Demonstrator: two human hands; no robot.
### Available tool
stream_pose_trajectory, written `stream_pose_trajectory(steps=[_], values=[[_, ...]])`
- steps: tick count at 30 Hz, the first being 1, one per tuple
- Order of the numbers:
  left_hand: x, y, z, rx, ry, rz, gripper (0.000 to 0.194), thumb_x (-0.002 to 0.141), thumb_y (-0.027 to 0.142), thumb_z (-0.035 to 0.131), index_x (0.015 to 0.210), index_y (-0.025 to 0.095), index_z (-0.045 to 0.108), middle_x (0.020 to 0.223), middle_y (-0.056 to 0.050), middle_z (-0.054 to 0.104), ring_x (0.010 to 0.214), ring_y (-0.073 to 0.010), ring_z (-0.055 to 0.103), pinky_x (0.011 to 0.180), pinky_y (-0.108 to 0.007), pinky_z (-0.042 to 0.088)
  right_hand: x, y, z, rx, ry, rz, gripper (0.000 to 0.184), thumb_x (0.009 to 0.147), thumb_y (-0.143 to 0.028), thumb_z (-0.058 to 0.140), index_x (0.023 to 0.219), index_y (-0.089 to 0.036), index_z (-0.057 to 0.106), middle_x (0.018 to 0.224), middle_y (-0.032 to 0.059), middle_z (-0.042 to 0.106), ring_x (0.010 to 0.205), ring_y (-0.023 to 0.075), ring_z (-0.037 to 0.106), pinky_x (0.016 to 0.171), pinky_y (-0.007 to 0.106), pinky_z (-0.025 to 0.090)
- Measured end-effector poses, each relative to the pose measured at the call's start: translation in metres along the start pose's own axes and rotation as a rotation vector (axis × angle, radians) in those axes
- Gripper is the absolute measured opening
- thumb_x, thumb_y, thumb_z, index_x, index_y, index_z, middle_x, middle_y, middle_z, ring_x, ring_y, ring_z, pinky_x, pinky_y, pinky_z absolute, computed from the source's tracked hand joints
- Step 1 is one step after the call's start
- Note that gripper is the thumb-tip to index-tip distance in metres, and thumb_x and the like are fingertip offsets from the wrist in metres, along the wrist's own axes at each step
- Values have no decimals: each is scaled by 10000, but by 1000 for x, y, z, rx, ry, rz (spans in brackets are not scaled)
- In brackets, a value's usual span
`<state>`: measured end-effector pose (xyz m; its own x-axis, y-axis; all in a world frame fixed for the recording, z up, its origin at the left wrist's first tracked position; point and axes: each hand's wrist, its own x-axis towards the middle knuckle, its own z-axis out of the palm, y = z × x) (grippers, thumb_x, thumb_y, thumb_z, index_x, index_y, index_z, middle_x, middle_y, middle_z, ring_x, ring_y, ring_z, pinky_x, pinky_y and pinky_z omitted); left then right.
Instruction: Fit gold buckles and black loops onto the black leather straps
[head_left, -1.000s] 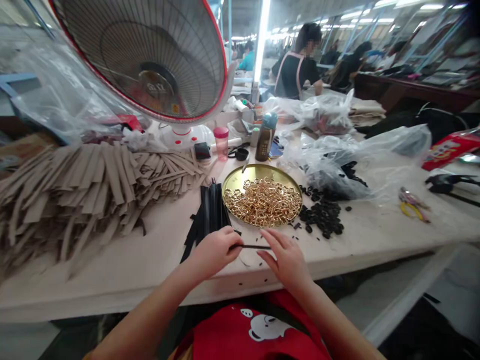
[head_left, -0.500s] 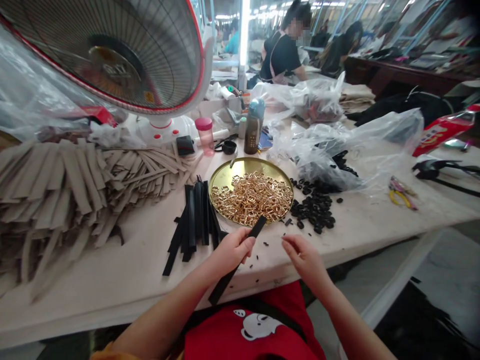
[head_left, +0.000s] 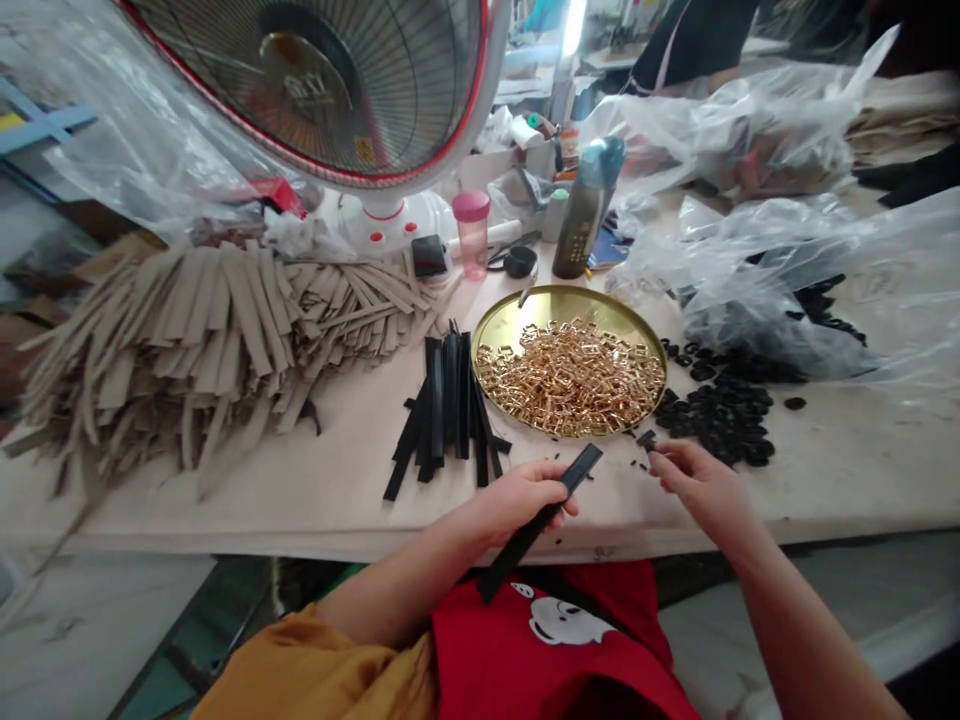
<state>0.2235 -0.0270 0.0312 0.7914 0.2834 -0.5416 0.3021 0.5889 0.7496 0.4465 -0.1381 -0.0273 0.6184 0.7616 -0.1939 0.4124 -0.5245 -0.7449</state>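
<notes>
My left hand [head_left: 521, 497] is closed round a long black strap [head_left: 577, 468], which slants from my lap up toward a round gold tray [head_left: 501, 317] heaped with gold buckles [head_left: 570, 378]. Over the table's front edge, my right hand [head_left: 694, 481] pinches a small black piece [head_left: 646, 439] beside a pile of black loops [head_left: 720, 408]. More black straps [head_left: 448, 408] lie in a bundle left of the tray.
A big heap of tan straps [head_left: 195, 340] fills the table's left side. A fan [head_left: 352, 80] stands behind it, with a pink cup [head_left: 472, 235] and a dark bottle [head_left: 585, 208]. Clear plastic bags [head_left: 787, 280] crowd the right. Another person sits at the far table.
My right hand has reached right to the black loops and pinched one. My left hand keeps the black strap. The view has tilted down and shifted left.
</notes>
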Motion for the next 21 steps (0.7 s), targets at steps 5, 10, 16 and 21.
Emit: stream_pose_trajectory(steps=[5,10,16,21], values=[[-8,1,5,132,-38,20,282,678,122,421,931,128,546,731,4,572,493,-43,522,459,-150,367,-41,-36,28,774,-122,100,280,755,-463,606,764,-184,579,669,20,627,547,112,537,541,243,460],[-23,3,9,117,-78,19,399,689,85,368,1053,134,522,806,-13,575,525,-52,533,498,-172,394,-58,-51,42,1007,-85,154,199,703,-371,678,744,-203,578,699,12,649,529,104,554,504,228,479],[-35,-7,3,476,137,219,306,847,267,381,1004,126,603,721,13,509,614,-74,440,575,-180,356,-69,-56,44,1066,-144,183,225,704,-318,672,907,-242,611,937,50,684,653,125,623,622,277,551],[-33,-17,2,601,235,348,307,845,345,419,968,139,611,820,-12,603,754,-130,519,692,-219,397,-78,-62,50,1043,-172,129,311,733,-336,658,1030,-250,626,1008,55,669,862,166,645,845,364,520]])
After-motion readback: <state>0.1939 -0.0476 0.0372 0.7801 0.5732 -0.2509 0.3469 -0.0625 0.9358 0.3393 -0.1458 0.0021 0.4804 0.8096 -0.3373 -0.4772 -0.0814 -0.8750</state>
